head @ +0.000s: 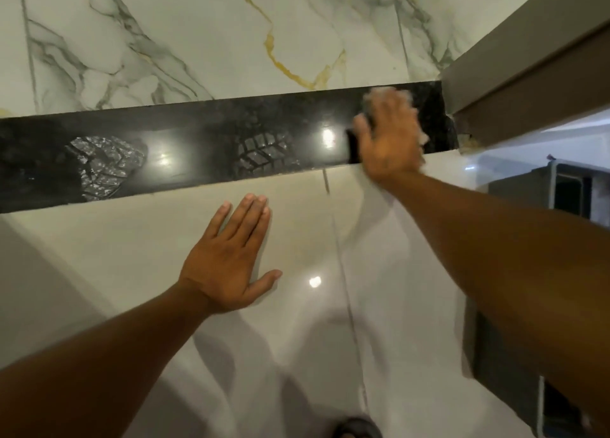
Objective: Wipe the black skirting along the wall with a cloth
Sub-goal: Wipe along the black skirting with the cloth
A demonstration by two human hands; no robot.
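Observation:
The black skirting runs as a glossy band across the view, between the marble wall above and the pale floor below. Dusty shoe-tread marks show on it at the left and the middle. My right hand presses flat against the skirting near its right end, with a pale cloth under the palm; only the cloth's blurred edges show around the fingers. My left hand lies flat on the floor tile below the skirting, fingers spread, holding nothing.
A grey-brown cabinet or door frame juts out at the right, ending the skirting there. White marble wall tiles with gold and grey veins rise above. The glossy floor tiles carry a grout line. A dark shoe tip shows at the bottom.

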